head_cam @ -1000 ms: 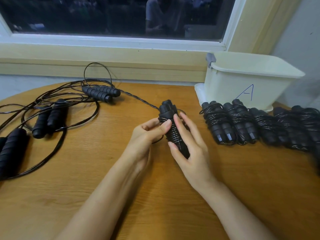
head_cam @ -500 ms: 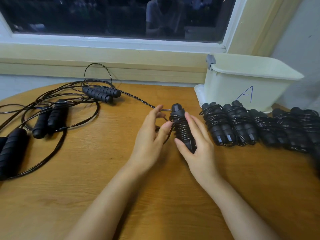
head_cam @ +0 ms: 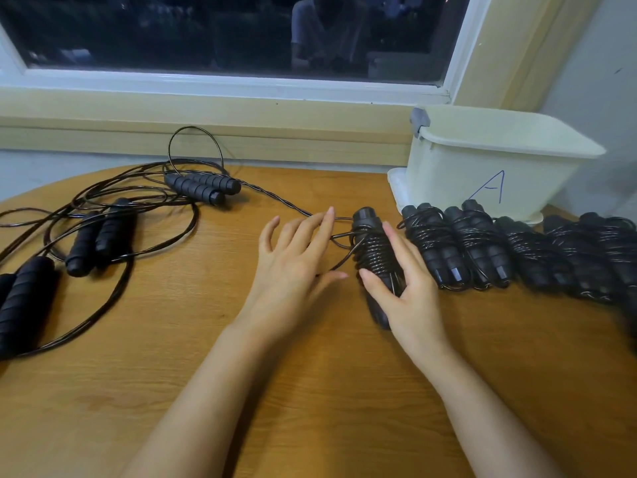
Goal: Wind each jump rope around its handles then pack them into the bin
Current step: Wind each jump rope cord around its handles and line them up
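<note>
**One rope in hand, three loose, a row wound**

One round wooden table [head_cam: 310,391] fills the view, below one dark window [head_cam: 206,29] at 12 o'clock. One cream bin [head_cam: 458,174], marked with a blue letter A [head_cam: 489,188], stands on the table at 2 o'clock.

From 9 to 11 o'clock lies a tangle of unwound jump ropes with three pairs of black handles: one pair at 11 [head_cam: 203,188], one at 10 [head_cam: 100,238], and one at 9 [head_cam: 24,301], cut by the frame edge.

At 3 o'clock, just in front of the bin, wound bundles [head_cam: 479,246] lie side by side. At least four can be counted; the farthest blur together.

Of two bare hands, the right hand [head_cam: 410,301] is curled tightly round one partly wound bundle [head_cam: 374,250] near the table's centre, just beside the row. The left hand [head_cam: 293,267] is at its 9 o'clock, fingers straight and spread, gripping nothing. A cord [head_cam: 275,198] runs from this bundle past the left fingertips towards 11 o'clock.
</note>
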A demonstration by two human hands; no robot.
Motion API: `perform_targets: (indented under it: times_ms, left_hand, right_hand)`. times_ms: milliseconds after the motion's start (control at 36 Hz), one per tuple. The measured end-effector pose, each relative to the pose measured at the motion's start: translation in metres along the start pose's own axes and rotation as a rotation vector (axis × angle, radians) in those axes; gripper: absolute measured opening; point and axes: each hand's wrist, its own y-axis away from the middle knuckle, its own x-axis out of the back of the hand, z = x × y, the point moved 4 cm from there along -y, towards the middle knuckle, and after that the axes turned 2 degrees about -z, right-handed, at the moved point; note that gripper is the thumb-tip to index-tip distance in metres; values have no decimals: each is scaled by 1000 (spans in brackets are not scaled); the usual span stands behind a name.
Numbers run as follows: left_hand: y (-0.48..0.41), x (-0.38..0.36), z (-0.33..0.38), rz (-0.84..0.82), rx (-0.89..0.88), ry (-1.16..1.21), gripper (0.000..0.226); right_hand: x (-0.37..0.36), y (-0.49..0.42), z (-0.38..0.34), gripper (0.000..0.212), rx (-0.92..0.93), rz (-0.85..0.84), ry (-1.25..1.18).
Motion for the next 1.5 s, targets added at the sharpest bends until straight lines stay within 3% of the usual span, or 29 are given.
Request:
perform_targets:
  times_ms: [56,278,361,528,667,778,1000,1250,1306,1389,1500]
  left_hand:
    - [0,1,1,-7,19,63,71]
    - [2,-2,4,-39,301,684,32]
    - [2,-1,2,-16,348,728,20]
    - [1,0,3,-131,426,946,50]
    - [1,1,5,-172,454,1347,49]
    - [0,3,4,-104,523,1533,43]
    - [3,-1,-1,36,628,1440,43]
    - [4,3,14,169,572,1288,30]
    - [6,2,16,185,601,1301,29]
    - [7,4,19,210,618,1268,30]
    - [6,5,22,194,583,1245,27]
  right_hand:
    - [1,0,1,67,-18,-2,-32]
    - [3,1,-6,67,-66,15,-226]
    - [1,3,-8,69,-74,4,-276]
    - [-2,5,-15,65,-81,-77,-411]
    - [-2,5,-22,62,-100,-160,-558]
    - [-1,4,-22,62,-108,-202,-544]
    - [-4,2,-19,59,-17,-193,-211]
    - [-19,7,-17,63,46,-219,98]
    - [-24,10,-19,75,60,-232,214]
    - [-26,12,-18,110,26,-233,426]
    - [-25,10,-19,111,107,-89,592]
